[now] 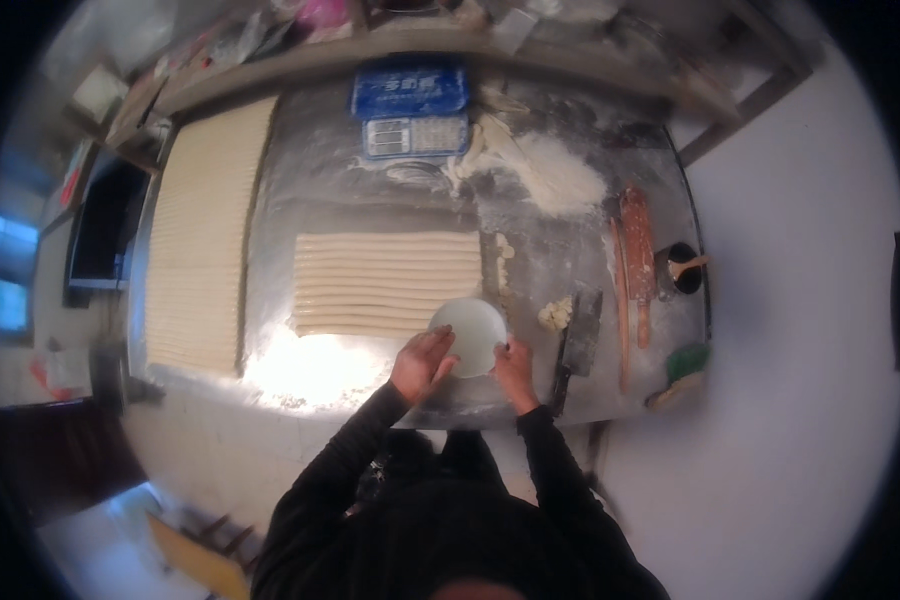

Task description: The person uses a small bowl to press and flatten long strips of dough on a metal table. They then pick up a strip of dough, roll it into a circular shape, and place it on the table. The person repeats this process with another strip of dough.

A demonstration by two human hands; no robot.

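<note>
A round white bowl (478,322) is at the near edge of the strips of dough (385,272), which lie side by side on the metal worktable. My right hand (515,372) grips the bowl's right rim, with the fingers closed on it. At the opposite side, my left hand (422,366) has its fingers stretched out flat over the rim and its thumb apart. Whether the left fingertips dip into the bowl I cannot tell. To the right of the bowl sit a small heap of dough scraps (556,314) and a dark flat blade with a handle (581,335).
A long sheet of ridged dough (205,235) covers the table's left side. Behind are a blue and white scale (415,135) and a flour pile (560,180). Rolling pin (637,250), thin stick (621,300), dark pot (682,270) and green-headed brush (685,365) line the right edge.
</note>
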